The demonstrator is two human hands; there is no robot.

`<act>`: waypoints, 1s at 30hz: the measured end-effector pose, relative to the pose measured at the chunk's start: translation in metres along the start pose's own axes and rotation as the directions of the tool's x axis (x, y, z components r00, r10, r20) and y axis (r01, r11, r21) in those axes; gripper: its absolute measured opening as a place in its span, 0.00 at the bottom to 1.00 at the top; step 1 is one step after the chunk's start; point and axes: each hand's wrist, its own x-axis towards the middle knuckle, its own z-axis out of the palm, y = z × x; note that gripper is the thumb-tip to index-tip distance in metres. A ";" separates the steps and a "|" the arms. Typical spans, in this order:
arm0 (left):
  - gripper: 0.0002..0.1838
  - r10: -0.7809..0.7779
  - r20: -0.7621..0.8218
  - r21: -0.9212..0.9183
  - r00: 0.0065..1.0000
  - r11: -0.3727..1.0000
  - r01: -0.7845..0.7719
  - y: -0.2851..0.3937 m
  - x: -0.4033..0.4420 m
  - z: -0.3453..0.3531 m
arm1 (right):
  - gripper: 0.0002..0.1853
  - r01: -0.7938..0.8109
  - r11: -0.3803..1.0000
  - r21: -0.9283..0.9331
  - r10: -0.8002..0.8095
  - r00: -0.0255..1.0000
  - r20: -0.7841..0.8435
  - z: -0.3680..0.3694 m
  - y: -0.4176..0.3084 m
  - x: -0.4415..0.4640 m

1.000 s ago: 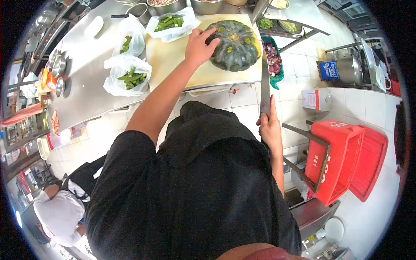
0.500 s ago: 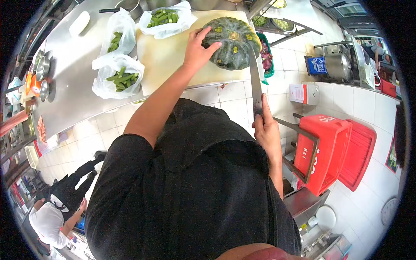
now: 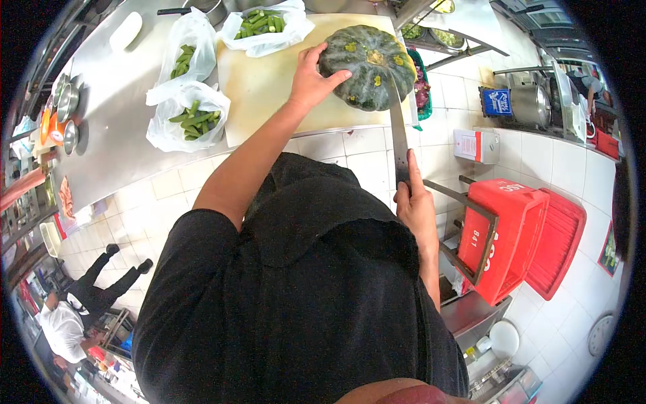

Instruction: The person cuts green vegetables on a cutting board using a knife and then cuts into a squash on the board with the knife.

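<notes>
A large dark green pumpkin (image 3: 367, 67) with yellow patches rests on the pale cutting board (image 3: 262, 101). My left hand (image 3: 315, 79) lies against its left side, thumb and fingers spread apart. In my right hand (image 3: 416, 202) is the handle of a long knife (image 3: 398, 131), with the index finger stretched along it. The blade points away from me, and its far part lies over the pumpkin's right side. Whether it has cut into the skin I cannot tell.
Plastic bags of green pods (image 3: 195, 123) stand left of and behind the board. A green basket (image 3: 420, 87) with purple pieces is beyond its right edge. A red bin (image 3: 501, 236) stands at the right. A person (image 3: 64, 330) in white is at lower left.
The knife has moved from beside the pumpkin to over its right side. My left hand stays on the pumpkin, its thumb now further across. The person at lower left has shifted.
</notes>
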 end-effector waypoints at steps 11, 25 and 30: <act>0.49 0.050 -0.051 0.117 0.997 0.992 -0.043 0.008 -0.014 0.002 | 0.40 0.011 0.999 -0.050 -0.012 1.000 -0.028 0.002 0.004 0.004; 0.52 0.025 -0.025 0.004 0.999 1.000 -0.025 0.009 -0.015 0.002 | 0.39 0.034 0.998 -0.053 -0.037 0.998 -0.057 0.000 0.002 0.004; 0.51 0.022 -0.023 0.003 0.999 1.000 -0.022 0.012 -0.019 0.001 | 0.40 -0.015 0.997 -0.080 0.013 1.000 -0.028 0.001 0.005 0.006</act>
